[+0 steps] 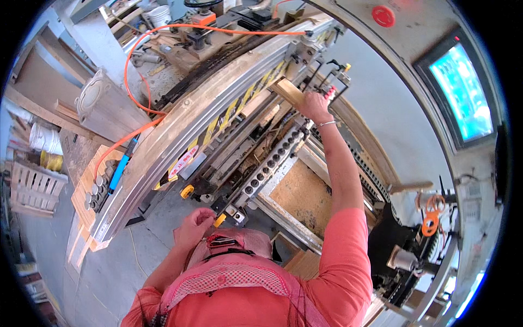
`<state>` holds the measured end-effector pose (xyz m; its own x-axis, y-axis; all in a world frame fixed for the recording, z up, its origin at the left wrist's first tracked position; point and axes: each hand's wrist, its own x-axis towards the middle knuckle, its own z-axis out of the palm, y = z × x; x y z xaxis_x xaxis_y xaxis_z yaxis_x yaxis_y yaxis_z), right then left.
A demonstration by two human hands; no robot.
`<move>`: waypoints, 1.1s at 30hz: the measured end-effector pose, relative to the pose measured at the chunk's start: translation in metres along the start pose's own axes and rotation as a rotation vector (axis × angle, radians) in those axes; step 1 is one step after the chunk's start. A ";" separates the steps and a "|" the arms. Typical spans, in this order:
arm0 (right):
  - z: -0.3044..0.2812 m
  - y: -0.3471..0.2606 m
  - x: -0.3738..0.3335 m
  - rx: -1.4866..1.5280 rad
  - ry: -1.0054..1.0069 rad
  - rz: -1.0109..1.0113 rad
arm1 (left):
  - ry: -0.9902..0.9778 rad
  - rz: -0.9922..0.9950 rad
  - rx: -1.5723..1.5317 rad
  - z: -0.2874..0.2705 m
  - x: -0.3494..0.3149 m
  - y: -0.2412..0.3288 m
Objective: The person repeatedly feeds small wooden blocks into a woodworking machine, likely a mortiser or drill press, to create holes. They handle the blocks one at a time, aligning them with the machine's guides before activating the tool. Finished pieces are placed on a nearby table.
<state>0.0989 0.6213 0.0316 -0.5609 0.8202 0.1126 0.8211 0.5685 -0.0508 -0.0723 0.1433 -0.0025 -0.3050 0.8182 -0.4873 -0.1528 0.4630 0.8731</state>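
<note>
My right arm reaches far forward over the machine. The fingers of my right hand [316, 107] are closed on the end of a short wooden board [288, 91], beside red-tipped fittings [330, 91] on the machine's far end. Close to my body, my left hand [193, 228] has its fingers curled together near a yellow lever-like part [219, 220]; whether they hold anything is hidden. Between the hands runs a metal rail with a row of round black holes [271, 162]. To its right lies a sawdust-covered panel [301, 192] in a pale frame.
A long beam with yellow-black striped tape [224, 118] crosses left of the rail. An orange hose [126, 65] loops over it, near a blue tool [117, 173]. At right are a lit screen [461, 90], a red button [383, 16] and a chain [404, 289].
</note>
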 end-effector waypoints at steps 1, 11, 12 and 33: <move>0.001 -0.008 0.009 0.021 -0.068 0.021 | 0.034 -0.030 0.036 0.005 -0.003 0.003; -0.006 0.002 0.015 -0.020 -0.138 -0.011 | -0.046 0.116 -0.230 0.064 0.063 0.042; -0.012 0.002 0.005 -0.028 -0.119 -0.016 | -0.072 0.128 -0.205 0.073 0.077 0.052; 0.025 0.006 0.024 0.002 -0.111 0.012 | -0.054 0.472 -0.236 0.082 0.083 0.019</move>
<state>0.0882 0.6462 0.0094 -0.5596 0.8288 0.0010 0.8276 0.5588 -0.0534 -0.0237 0.2474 -0.0278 -0.3435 0.9385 -0.0353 -0.2204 -0.0441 0.9744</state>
